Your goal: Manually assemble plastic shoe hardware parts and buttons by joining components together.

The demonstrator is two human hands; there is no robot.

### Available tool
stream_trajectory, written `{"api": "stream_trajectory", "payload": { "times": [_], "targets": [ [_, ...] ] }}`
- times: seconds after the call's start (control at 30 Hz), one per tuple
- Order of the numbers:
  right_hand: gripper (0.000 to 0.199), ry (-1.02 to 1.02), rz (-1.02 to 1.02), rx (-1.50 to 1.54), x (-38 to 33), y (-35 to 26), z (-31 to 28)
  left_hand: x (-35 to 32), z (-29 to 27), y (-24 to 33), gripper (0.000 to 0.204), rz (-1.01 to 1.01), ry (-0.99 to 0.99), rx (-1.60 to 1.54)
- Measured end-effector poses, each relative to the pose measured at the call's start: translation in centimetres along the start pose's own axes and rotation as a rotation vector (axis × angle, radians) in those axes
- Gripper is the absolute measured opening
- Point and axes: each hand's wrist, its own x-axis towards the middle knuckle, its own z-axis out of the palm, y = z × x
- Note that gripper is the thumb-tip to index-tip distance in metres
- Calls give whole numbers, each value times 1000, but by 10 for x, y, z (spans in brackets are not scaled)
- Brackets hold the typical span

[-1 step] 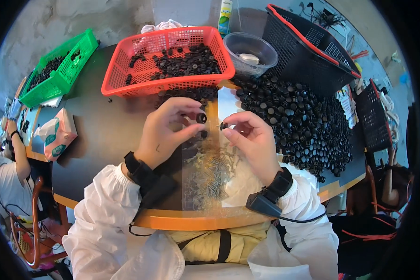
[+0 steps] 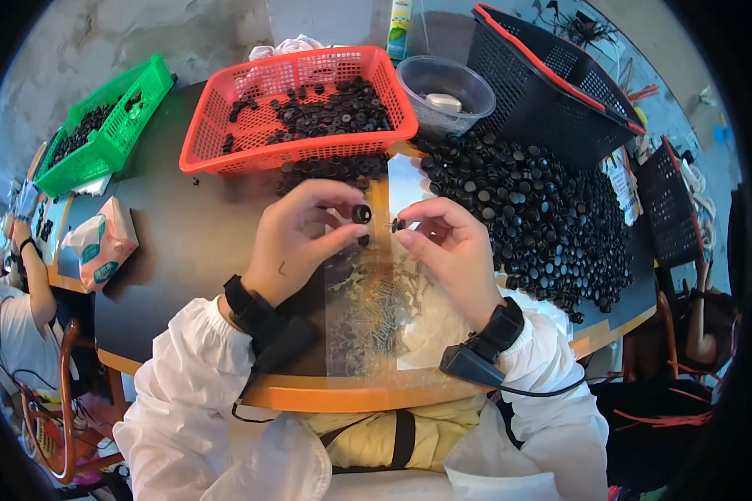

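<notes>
My left hand point(image 2: 294, 238) pinches a round black plastic cap point(image 2: 361, 215) between thumb and fingers, its hollow side turned to the right. A second small black piece point(image 2: 363, 240) shows just under the thumb. Across a narrow gap, my right hand point(image 2: 449, 246) grips a small black disc point(image 2: 398, 225) at its fingertips, and a thin pin or screw seems to stick out of it toward the cap. The two parts are apart. Below the hands lies a clear plastic bag point(image 2: 342, 334) with many thin metal screws point(image 2: 378, 321).
Heaped black caps point(image 2: 526, 217) cover the right. A red basket point(image 2: 251, 154) of black parts, a clear tub point(image 2: 447, 121) and a black basket point(image 2: 551, 92) stand behind. Left are a green basket point(image 2: 117, 146) and a tissue pack point(image 2: 107, 242). Another person point(image 2: 25, 292) sits far left.
The black cap in my left hand has turned slightly, showing more of its hollow side. A thin pin now shows at the right hand's disc. Both hands stay nearly in place.
</notes>
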Motion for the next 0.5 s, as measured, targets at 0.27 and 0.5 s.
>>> {"api": "stream_trajectory", "payload": {
  "times": [0.27,0.5],
  "targets": [
    [19,-85,-263,-322,-2,0,-1,-7,12,2,31,123,-58,-145],
    [21,-71,-254,-376,-3,-1,2,-4,12,1,29,226,-10,-38]
  ]
}}
